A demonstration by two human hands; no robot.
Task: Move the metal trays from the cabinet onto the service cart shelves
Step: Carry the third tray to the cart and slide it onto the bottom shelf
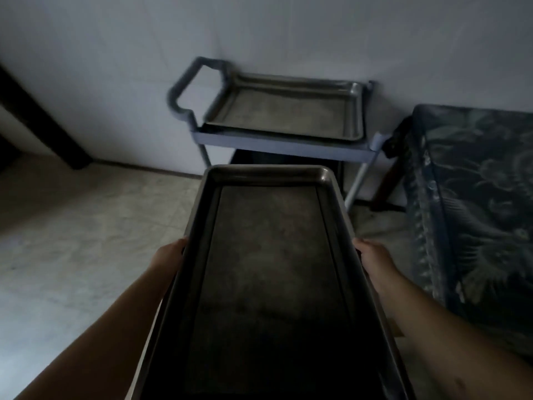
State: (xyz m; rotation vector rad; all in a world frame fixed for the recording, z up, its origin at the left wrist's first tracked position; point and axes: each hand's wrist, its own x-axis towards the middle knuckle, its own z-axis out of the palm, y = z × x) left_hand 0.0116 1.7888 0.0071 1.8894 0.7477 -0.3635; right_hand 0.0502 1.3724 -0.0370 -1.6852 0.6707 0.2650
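We see a dull grey metal tray (271, 269) up close, its floor mottled brownish and very dark in the dim light. A second tray (284, 111) is lighter grey, lying on a pale blue-grey cart (285, 145). The floor (86, 226) looks beige and marbled, perhaps. The blue cushion (476, 197) carries a leafy pattern.

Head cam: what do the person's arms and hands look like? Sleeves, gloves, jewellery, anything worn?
Both forearms are bare up to the frame edge: no sleeves in view. The left hand and right hand wear no gloves. No watch or bracelet shows on either wrist. The light is dim and the fingers are largely hidden, so rings cannot be ruled out.
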